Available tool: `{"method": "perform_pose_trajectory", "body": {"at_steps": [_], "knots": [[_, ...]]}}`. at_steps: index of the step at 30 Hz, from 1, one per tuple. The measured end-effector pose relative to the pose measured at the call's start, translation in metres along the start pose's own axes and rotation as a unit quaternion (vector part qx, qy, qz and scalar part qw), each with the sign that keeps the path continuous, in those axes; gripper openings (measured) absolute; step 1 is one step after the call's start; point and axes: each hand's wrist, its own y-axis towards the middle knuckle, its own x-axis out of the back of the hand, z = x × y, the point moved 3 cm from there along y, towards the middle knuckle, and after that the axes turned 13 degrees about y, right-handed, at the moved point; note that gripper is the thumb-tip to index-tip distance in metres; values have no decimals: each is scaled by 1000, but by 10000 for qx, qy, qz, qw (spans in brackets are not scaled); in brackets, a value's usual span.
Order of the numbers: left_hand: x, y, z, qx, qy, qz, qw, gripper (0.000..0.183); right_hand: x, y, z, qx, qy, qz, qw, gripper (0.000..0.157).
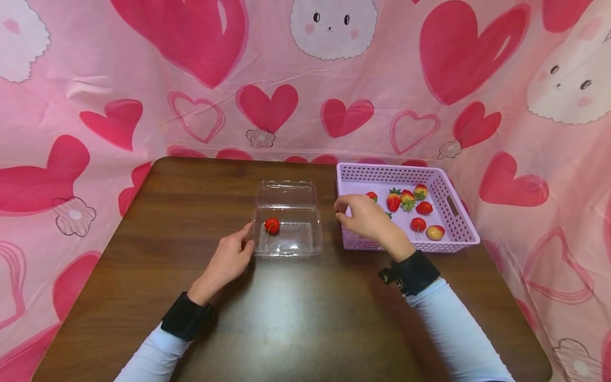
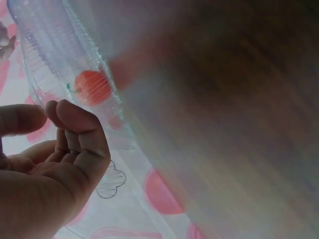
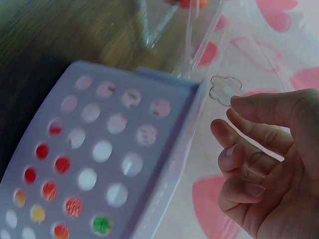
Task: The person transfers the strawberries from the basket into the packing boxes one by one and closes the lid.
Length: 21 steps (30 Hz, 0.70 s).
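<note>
A clear plastic clamshell box (image 1: 305, 249) stands on the table with its lid (image 1: 286, 193) folded back. Inside its left half lies a small, round red fruit with a thin stem (image 1: 272, 225). At the box's left side my left hand (image 1: 231, 252) pinches the rim between thumb and fingertips; the left wrist view has the thumb (image 2: 22, 119) and bent fingers right at that edge. My right hand (image 1: 365, 217) hovers over the left wall of the purple basket (image 1: 406, 245). Its thumb and fingers are loosely bent, with nothing between them in the right wrist view.
Several fruits lie in the basket, among them a strawberry (image 1: 393, 201), a red stemmed fruit (image 1: 418, 224) and a yellow-red fruit (image 1: 435, 232). A brown wooden table (image 1: 286, 318) carries box and basket. Pink heart-patterned cloth (image 1: 200, 122) hangs behind and along both sides.
</note>
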Motion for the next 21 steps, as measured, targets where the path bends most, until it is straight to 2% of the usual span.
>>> {"method": "perform_pose_trajectory", "body": {"at_steps": [10, 16, 21], "knots": [[-1, -1, 2, -4, -9, -66, 10000, 56, 12, -10, -17, -7, -324, 95, 9994, 10], [0, -1, 2, -15, -17, -96, 10000, 56, 18, -15, -31, -443, -330, 422, 9976, 6], [0, -1, 2, 55, 0, -82, 10000, 56, 23, -16, -44, -862, -465, 854, 9915, 7]]}}
